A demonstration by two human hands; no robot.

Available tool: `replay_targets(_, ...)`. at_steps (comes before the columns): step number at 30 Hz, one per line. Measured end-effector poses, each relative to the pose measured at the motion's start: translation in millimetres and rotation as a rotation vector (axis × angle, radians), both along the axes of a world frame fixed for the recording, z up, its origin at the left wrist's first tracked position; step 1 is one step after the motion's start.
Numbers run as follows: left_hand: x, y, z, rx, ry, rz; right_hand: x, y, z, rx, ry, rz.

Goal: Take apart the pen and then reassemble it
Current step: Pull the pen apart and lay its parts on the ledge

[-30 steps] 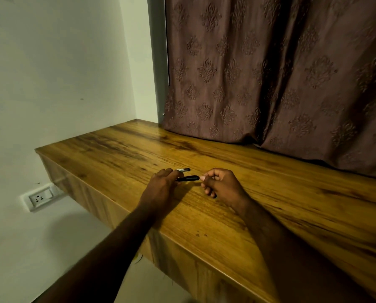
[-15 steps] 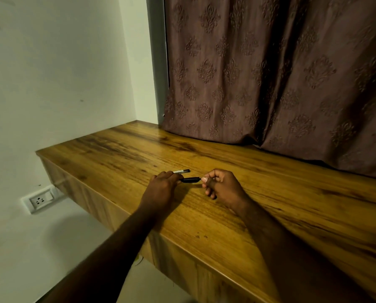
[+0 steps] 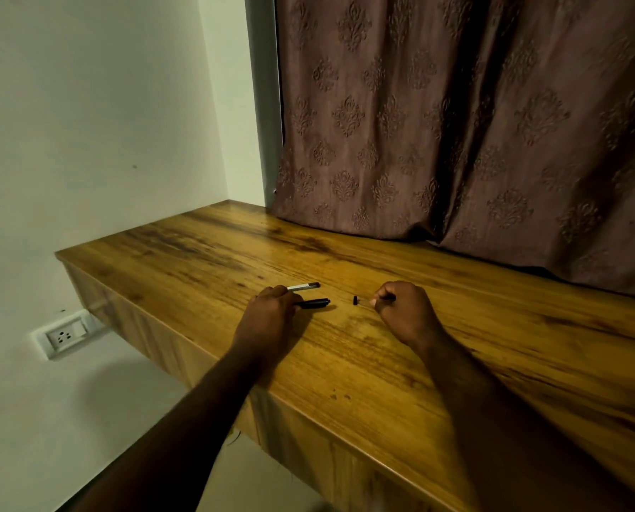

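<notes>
Wooden table below brown curtain: left hand grips black pen barrel, long axis pointing right; small black piece between barrel and nearer right hand, fingers curled, hold unclear; refill just beyond.

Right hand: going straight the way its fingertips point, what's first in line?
Probably the small black piece on the table, just ahead of the right hand; beyond it, the black barrel held by the left hand. Height above the table is unclear.
</notes>
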State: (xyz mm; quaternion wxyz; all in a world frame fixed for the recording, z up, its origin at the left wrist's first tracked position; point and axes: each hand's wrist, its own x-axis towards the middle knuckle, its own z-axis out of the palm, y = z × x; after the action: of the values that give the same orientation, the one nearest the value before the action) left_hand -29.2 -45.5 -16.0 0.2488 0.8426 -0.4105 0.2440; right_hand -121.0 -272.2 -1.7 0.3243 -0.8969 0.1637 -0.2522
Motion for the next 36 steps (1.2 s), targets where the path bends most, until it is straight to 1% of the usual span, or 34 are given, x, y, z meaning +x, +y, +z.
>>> replay_targets(4, 3, 0, -2, 0.025, 0.004, 0.004, 1, 8, -1, -0.142, 0.085, -0.006)
replay_targets(7, 3, 0, -2, 0.005, 0.005, -0.017, 1, 7, -1, -0.132, 0.100, -0.028)
replay_targets(11, 6, -1, -4, 0.007, 0.002, -0.019, 2, 5, 1, -0.073, 0.102, 0.000)
replay_targets(13, 5, -1, -5, -0.003, 0.007, -0.024, 2, 2, 0, 0.007, 0.062, 0.011)
replay_targets(17, 2, -1, -3, -0.049, 0.004, -0.089, -2, -7, 1, 0.304, -0.105, -0.082)
replay_targets(19, 1, -1, -3, -0.059, 0.014, -0.093, -4, -7, 3, 0.354, -0.196, -0.084)
replay_targets(20, 2, -1, -3, -0.064, 0.021, -0.088, -4, -4, 4, 0.325, -0.226, -0.072)
replay_targets(23, 3, -1, -3, -0.077, 0.021, -0.099, -5, 14, 8, 0.113, -0.235, 0.047)
replay_targets(26, 2, -1, -2, -0.065, 0.004, -0.122, -2, 38, 10, -0.050, -0.138, 0.191)
replay_targets(29, 0, -3, 1, -0.046, 0.030, -0.148, 2, 52, 7, -0.169, -0.081, 0.284)
replay_targets(32, -2, -4, 1, -0.025, 0.054, -0.156, 4, 52, 6, -0.261, -0.022, 0.300)
replay_targets(36, -3, -2, 0, -0.114, 0.193, -0.094, 8, 51, 3, -0.320, 0.024, 0.300)
